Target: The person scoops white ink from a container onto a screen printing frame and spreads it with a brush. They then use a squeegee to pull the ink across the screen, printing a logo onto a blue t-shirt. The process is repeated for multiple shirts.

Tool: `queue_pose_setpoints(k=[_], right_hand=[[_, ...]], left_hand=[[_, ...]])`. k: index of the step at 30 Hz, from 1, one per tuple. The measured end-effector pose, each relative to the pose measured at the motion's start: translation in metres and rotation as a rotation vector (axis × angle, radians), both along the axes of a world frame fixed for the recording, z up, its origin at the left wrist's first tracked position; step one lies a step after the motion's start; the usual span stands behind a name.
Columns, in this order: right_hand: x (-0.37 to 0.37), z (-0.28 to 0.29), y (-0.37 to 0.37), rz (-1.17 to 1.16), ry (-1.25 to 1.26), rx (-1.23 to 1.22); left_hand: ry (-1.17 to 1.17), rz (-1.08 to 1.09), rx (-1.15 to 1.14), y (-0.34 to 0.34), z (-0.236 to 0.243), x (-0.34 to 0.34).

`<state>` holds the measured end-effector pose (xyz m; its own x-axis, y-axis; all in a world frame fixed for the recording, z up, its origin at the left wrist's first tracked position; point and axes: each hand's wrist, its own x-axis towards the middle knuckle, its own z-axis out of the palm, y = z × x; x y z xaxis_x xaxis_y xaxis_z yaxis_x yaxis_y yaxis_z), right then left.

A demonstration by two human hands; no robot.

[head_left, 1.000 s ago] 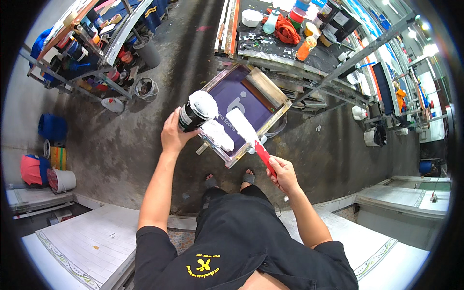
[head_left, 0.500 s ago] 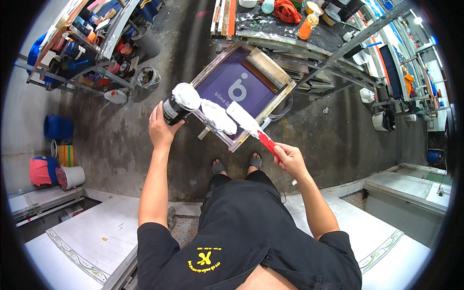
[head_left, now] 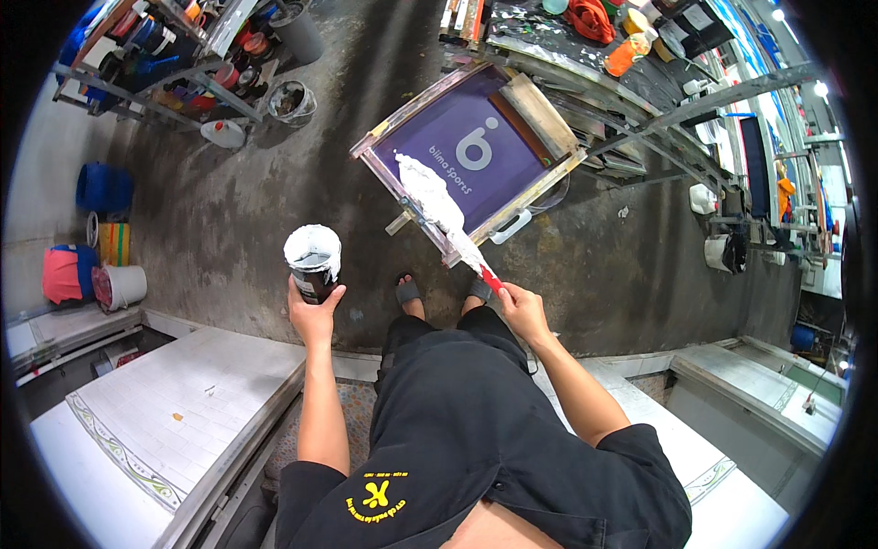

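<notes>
My left hand (head_left: 314, 316) is wrapped around a dark tub (head_left: 314, 282) whose rim and inside are coated in white ink. It is held upright, left of and apart from the screen printing frame (head_left: 373, 166). In my right hand (head_left: 524, 313) is the red handle of an ink spatula (head_left: 490, 277), its blade smeared white. The blade lies at the frame's near corner, against the end of a thick white ink streak (head_left: 430, 194) along the left near side. Purple mesh (head_left: 498, 119) with a pale logo fills the frame.
A paint-stained workbench (head_left: 549, 46) with an orange bottle (head_left: 626, 55) and a red cloth stands beyond the frame. Crowded shelves (head_left: 155, 91) are at far left, with a bucket (head_left: 293, 102) beside them. White tiled counters (head_left: 183, 403) flank me. Metal bars cross the right side.
My left hand has drawn the tub back toward me and turned it upright, away from the frame. The spatula has come down from above the mesh into the white ink at the near corner.
</notes>
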<state>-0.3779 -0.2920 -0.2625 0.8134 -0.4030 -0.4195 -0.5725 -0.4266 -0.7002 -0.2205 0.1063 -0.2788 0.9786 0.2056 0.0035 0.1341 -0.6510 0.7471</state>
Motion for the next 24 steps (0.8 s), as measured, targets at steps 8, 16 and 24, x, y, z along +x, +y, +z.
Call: queue_pose_setpoints(k=[8,16,24], right_hand=[[0.029,-0.038,0.012,-0.049,0.006,0.159],[0.06,-0.045,0.024,-0.256,0.039,0.652],[0.1,-0.041,0.039,-0.6,0.111,1.266]], left_hand=[[-0.022,0.019,0.062,0.018,0.001,-0.019],[0.012,-0.008,0.024,0.028,0.001,-0.016],[0.016,0.006,0.083,0.026,0.011,-0.015]])
